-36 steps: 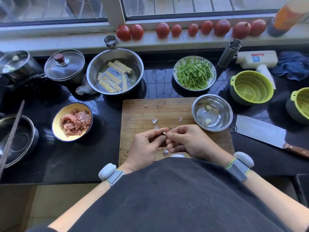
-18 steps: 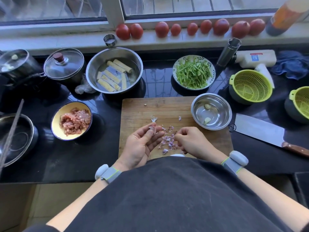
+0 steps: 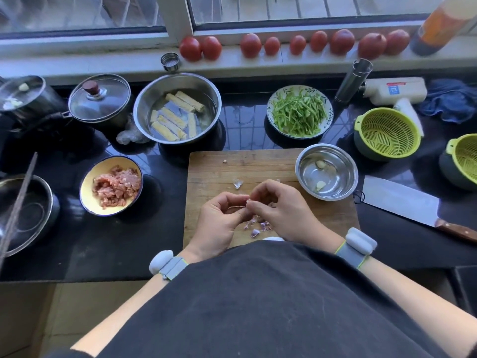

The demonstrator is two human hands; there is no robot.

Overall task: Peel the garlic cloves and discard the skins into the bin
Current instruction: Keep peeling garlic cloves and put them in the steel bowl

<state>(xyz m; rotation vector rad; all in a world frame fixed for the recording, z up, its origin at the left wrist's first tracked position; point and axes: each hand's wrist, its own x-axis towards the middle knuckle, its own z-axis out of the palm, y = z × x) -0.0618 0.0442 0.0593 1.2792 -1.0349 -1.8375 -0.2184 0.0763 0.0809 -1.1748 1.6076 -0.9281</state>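
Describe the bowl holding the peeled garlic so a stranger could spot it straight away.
Start at the wooden cutting board in the middle of the dark counter. On its far right corner sits a small steel bowl with two pale peeled cloves inside. Unlike the larger steel bowl behind the board, it holds no water or yellow strips.

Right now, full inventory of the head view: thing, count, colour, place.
tomatoes: nine, red, windowsill
bottle: one, orange, sill far right
big bowl: one, steel, holds pale sticks in water, behind board
lidded pot: one, steel, back left
meat bowl: one, yellow, left of board
greens plate: one, white, green strips, behind board
board: one, wood, centre
small bowl: one, steel, board's right corner, peeled cloves inside
skins: several, purple, on board by hands
colanders: two, green, right
cleaver: one, steel, right of board
cloth: one, blue, back right
left hand: pinching clove
right hand: pinching clove
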